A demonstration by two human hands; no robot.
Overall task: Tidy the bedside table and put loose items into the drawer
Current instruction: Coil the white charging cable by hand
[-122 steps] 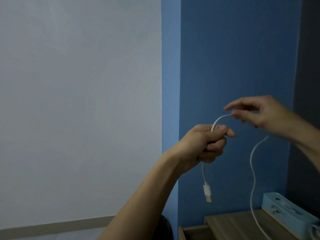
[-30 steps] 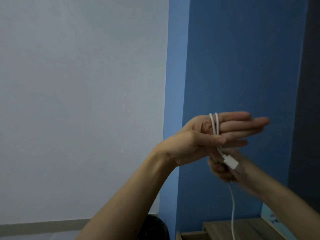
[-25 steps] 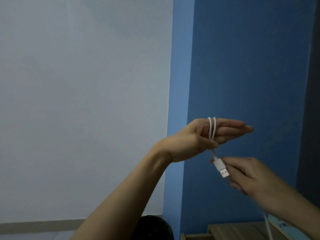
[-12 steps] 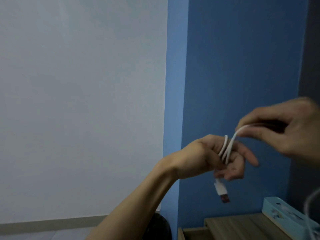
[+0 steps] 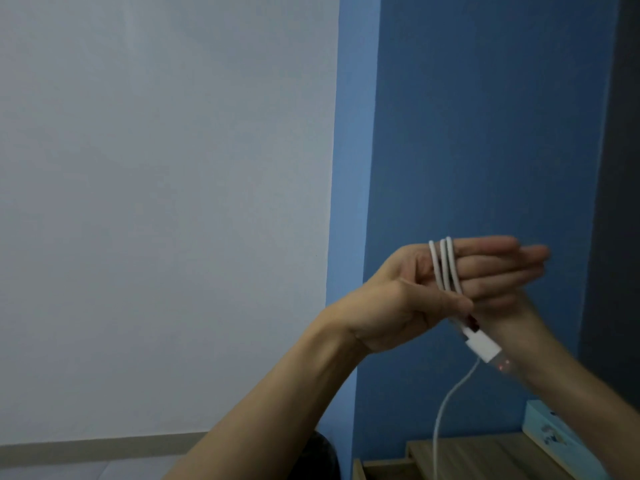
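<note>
A white USB cable (image 5: 445, 268) is wound in three turns around the straight fingers of my left hand (image 5: 426, 299), which is raised in front of the blue wall. The left thumb presses the turns, and the white USB plug (image 5: 483, 344) sticks out below it. My right hand (image 5: 502, 317) is tucked under and behind the left hand, with its fingers mostly hidden. The loose strand (image 5: 446, 410) drops from there down to the wooden bedside table (image 5: 485, 455).
A light blue box (image 5: 561, 441) lies on the table's right side. A wooden edge, perhaps the drawer (image 5: 377, 469), shows at the table's lower left. A dark round object (image 5: 322, 459) sits beside it. Behind are a white wall and a blue wall.
My right hand has swung from up on the right down under the left hand, adding a third turn of cable. My left fingers have straightened out flat again.
</note>
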